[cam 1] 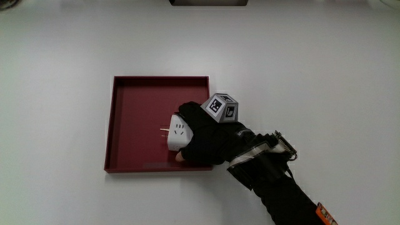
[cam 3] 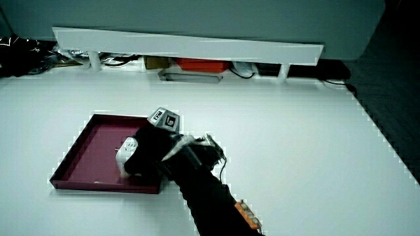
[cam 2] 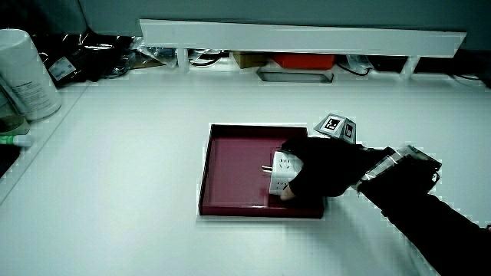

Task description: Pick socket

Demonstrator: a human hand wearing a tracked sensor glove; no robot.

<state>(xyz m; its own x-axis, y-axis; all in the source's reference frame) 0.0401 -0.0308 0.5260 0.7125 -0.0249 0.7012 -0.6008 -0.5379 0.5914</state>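
A white socket adapter [cam 1: 177, 133] with metal prongs lies in the dark red tray [cam 1: 134, 106] on the white table, near the tray's wall closest to the person. The black-gloved hand [cam 1: 203, 134], with a patterned cube [cam 1: 222, 107] on its back, is curled around the socket and grips it. Both side views show the same: socket [cam 2: 282, 172] in the hand [cam 2: 322, 167] over the tray [cam 2: 234, 169], and socket [cam 3: 127, 152] held by the hand [cam 3: 149, 154] inside the tray [cam 3: 92, 151]. The palm hides much of the socket.
A low white partition [cam 2: 307, 37] stands at the table's farther edge, with cables and small boxes under it. A white canister [cam 2: 27, 73] stands at the table's edge in a side view. The forearm [cam 1: 275, 181] reaches in from the person's side.
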